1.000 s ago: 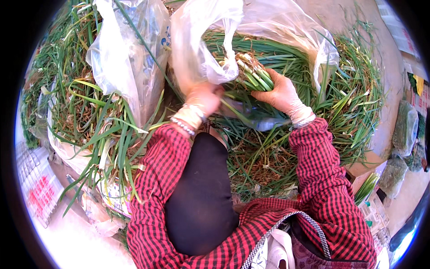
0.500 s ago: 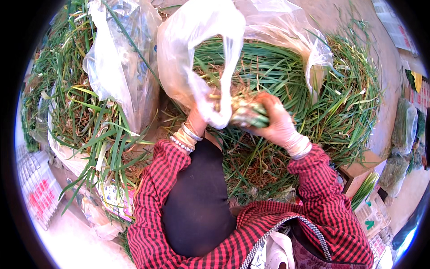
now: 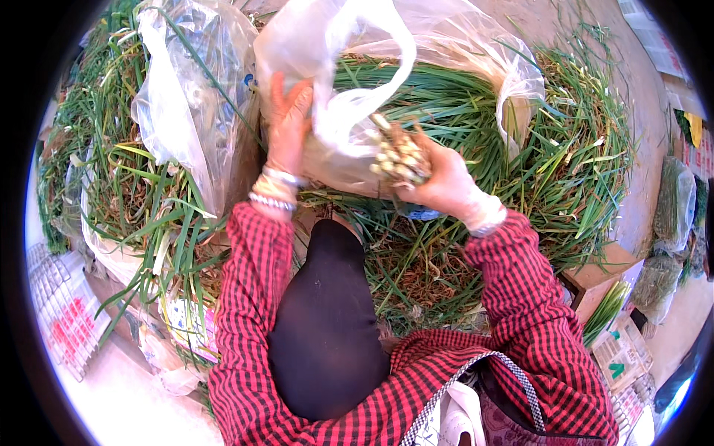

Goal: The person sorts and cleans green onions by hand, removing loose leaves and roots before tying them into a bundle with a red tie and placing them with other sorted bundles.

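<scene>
My right hand (image 3: 450,182) is closed round a bunch of garlic chives (image 3: 401,160), whose pale stem ends face me. The bunch is at the mouth of a clear white plastic bag (image 3: 346,175), and its leaf ends are hidden. The bag's looped handles (image 3: 383,85) stand up above it. On the bag's left side, my left hand (image 3: 288,123) lies against the plastic, fingers stretched upward and apart.
Behind the bag lies a large heap of long green leaves (image 3: 454,100), partly under clear plastic sheeting (image 3: 476,37). Another leafy heap (image 3: 111,197) and a filled clear bag (image 3: 197,97) stand left. A cardboard box (image 3: 602,271) sits right, and white crates (image 3: 63,312) lie lower left.
My left hand has moved up and left, from behind the bag's handle to the bag's side. The bunch has turned in my right hand, so its pale ends now face me.
</scene>
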The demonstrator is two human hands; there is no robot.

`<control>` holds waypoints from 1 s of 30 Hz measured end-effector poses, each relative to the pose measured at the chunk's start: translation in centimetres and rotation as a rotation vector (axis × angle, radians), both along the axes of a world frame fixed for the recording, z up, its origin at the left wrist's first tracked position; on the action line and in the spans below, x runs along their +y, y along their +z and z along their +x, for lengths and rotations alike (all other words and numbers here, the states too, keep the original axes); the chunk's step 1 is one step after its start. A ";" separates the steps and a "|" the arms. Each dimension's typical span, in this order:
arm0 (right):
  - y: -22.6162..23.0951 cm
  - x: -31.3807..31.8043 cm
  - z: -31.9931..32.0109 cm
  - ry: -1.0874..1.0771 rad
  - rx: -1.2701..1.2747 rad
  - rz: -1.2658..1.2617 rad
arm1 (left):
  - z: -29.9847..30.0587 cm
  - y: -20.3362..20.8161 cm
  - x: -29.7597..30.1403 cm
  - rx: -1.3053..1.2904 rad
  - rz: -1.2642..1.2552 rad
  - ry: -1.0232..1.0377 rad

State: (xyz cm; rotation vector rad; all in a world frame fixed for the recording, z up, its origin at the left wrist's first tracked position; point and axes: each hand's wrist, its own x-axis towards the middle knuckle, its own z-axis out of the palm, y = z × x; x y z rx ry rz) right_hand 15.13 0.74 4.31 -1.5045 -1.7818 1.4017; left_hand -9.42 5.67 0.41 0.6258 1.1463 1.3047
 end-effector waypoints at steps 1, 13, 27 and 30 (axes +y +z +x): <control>0.0 -0.9 0.9 -0.101 0.207 -0.037 | -1.9 -2.4 0.4 0.187 -0.071 0.010; 2.8 -1.1 16.3 -0.871 0.616 -0.045 | 0.0 3.1 -5.0 0.811 0.497 -0.020; 25.8 -3.1 10.3 -0.247 0.088 0.734 | 15.9 24.5 -3.9 0.619 1.049 -0.566; 32.8 -3.5 8.6 -0.079 -0.120 1.004 | 16.1 31.2 -5.4 0.331 1.010 -0.598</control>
